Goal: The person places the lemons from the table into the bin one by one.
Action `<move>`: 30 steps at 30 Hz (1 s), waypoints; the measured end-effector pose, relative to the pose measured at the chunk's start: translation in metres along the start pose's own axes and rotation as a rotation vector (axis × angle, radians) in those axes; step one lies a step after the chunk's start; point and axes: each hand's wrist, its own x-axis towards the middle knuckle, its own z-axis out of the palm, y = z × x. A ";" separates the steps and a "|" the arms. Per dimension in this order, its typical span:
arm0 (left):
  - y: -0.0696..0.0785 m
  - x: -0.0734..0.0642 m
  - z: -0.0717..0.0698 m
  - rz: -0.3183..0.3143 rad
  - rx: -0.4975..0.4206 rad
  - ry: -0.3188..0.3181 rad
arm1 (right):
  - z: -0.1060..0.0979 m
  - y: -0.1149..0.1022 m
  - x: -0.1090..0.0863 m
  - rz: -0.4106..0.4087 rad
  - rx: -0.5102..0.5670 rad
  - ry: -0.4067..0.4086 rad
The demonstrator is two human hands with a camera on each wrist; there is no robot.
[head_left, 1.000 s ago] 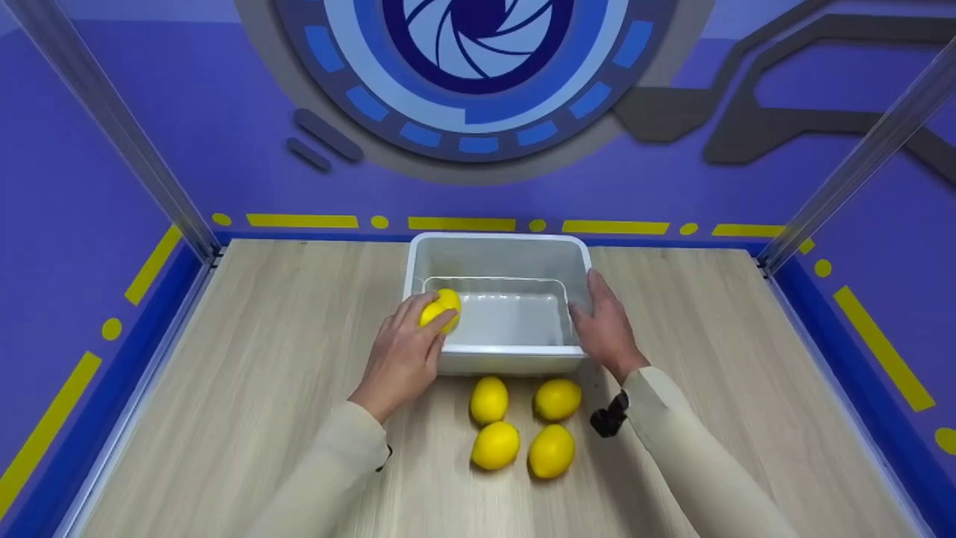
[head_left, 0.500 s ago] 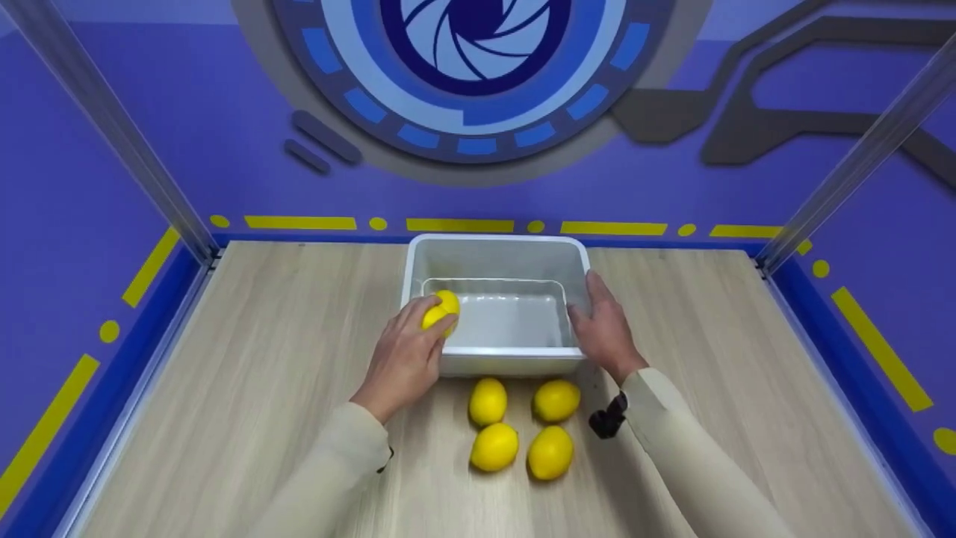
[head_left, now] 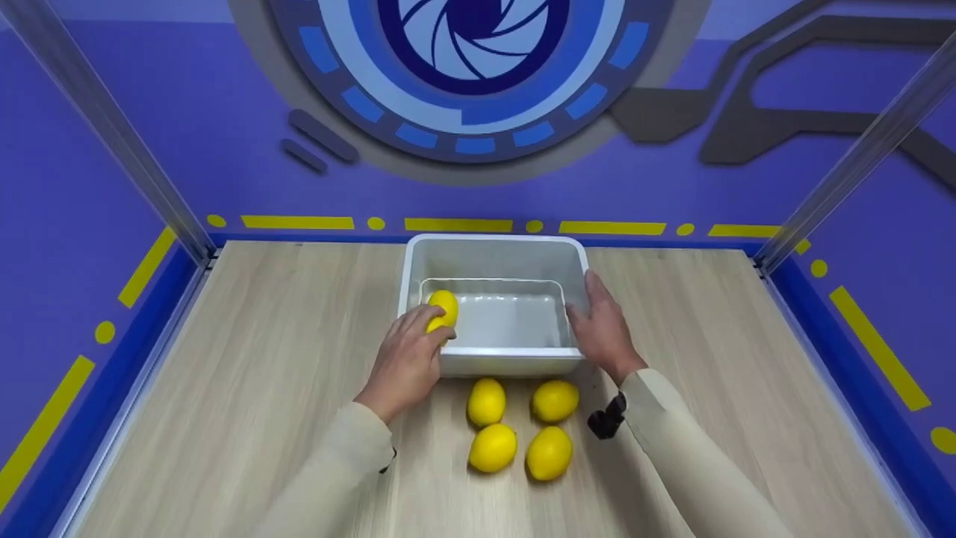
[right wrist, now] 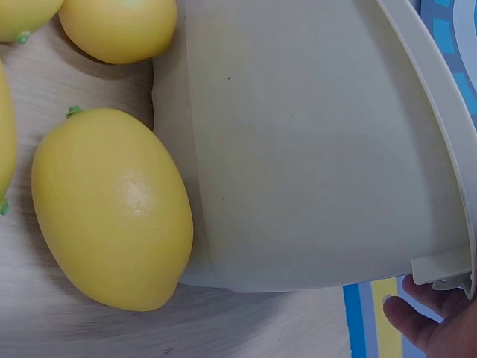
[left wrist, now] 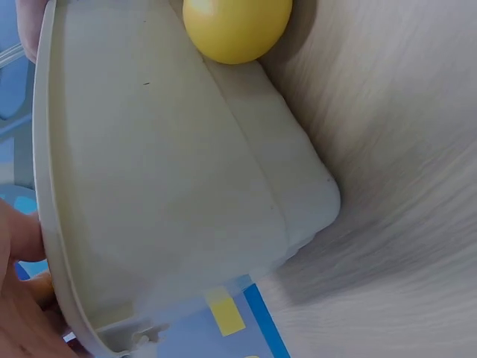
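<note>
A white plastic bin stands on the wooden table. My left hand reaches over its left front corner, thumb and fingers around a yellow lemon at the bin's left side. Part of that lemon is hidden behind the fingers. On the right, my right hand holds the bin's side wall, thumb inside and fingers outside. Several lemons lie in front of the bin: a back left lemon, a back right lemon, a front left lemon and a front right lemon.
A purple-blue back wall rises close behind the bin, and side panels flank the wooden table. A black wrist device sits beneath the right sleeve.
The left fingers have drawn back slightly over their lemon, so more of it shows as one upright shape. The right hand, the bin and the lemons on the table stay in place.
</note>
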 end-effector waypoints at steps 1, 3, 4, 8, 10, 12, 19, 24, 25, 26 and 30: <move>0.000 0.000 0.000 -0.006 -0.003 -0.005 | 0.000 0.000 0.000 0.005 0.001 -0.001; -0.001 -0.001 0.001 -0.011 -0.008 -0.001 | 0.000 -0.001 0.000 0.014 0.002 -0.003; -0.001 -0.001 0.002 -0.011 -0.012 0.004 | 0.000 -0.001 0.000 0.017 0.002 -0.004; -0.003 -0.003 0.004 0.016 -0.004 0.041 | 0.000 -0.002 0.001 0.028 0.002 -0.005; -0.004 -0.003 0.004 0.026 0.001 0.052 | 0.000 -0.002 0.001 0.026 0.004 -0.006; -0.004 -0.004 0.004 0.027 -0.001 0.056 | 0.001 -0.002 0.001 0.024 0.000 -0.006; -0.001 -0.008 0.002 0.015 -0.015 0.049 | 0.001 -0.002 0.000 0.008 -0.014 0.008; 0.000 -0.011 0.002 0.042 -0.035 0.081 | 0.001 0.000 0.001 -0.004 -0.010 0.011; 0.001 -0.012 0.002 0.047 -0.041 0.088 | 0.001 0.001 0.001 -0.003 -0.011 0.011; 0.001 -0.013 0.002 0.050 -0.046 0.093 | 0.000 0.001 0.001 -0.003 -0.010 0.010; 0.003 -0.016 0.002 0.058 -0.057 0.103 | 0.000 0.002 0.003 0.004 0.005 0.001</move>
